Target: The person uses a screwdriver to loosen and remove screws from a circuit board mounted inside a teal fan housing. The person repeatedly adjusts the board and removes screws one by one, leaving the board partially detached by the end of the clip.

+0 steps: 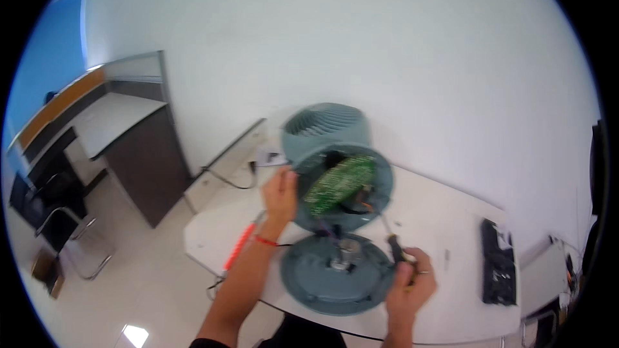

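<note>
My left hand (280, 196) grips the left rim of a round grey-green housing (374, 196), tilted up with a green circuit board (338, 183) and wires inside. My right hand (411, 283) is closed on a black-and-yellow screwdriver (395, 248), its shaft pointing up toward the housing's lower right; whether the tip touches is unclear. Below lies a matching round base (313, 276) with a metal cylinder (350, 251) in its middle. A red tool (238, 245) lies beside my left forearm. A grey-green slotted cover (325, 125) stands behind the housing.
The white desk (454, 316) meets a wall. A black tool case (498, 261) sits at its right end, a thin metal piece (447, 258) nearby. Cables (238, 185) lie at back left. Another desk (132, 116) and black chair (58, 219) stand left.
</note>
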